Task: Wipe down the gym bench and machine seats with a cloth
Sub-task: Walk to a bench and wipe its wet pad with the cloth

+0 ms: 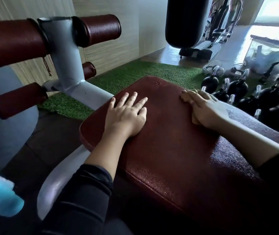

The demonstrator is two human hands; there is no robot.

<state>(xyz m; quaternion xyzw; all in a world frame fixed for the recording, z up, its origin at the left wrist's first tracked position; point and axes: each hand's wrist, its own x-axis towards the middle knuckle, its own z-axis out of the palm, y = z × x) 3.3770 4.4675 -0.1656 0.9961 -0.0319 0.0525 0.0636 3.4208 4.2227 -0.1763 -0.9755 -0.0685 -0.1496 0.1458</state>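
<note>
Pressing a soft, limp tan cloth point(188, 97) flat under right hand point(203, 109), left hand point(127, 114) spread beside it on padded worktop point(169, 150).

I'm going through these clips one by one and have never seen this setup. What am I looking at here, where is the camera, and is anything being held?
There is no robot. One wide-angle camera sits on a person's head, looking forward and down at their two bare hands. The dark red padded surface is a gym bench on a grey metal frame with red foam rollers. The left hand lies flat on the pad, fingers spread, holding nothing. The right hand presses a tan cloth against the pad near its far edge, fingers straight. Beyond, on green turf, stand black kettlebells.
</note>
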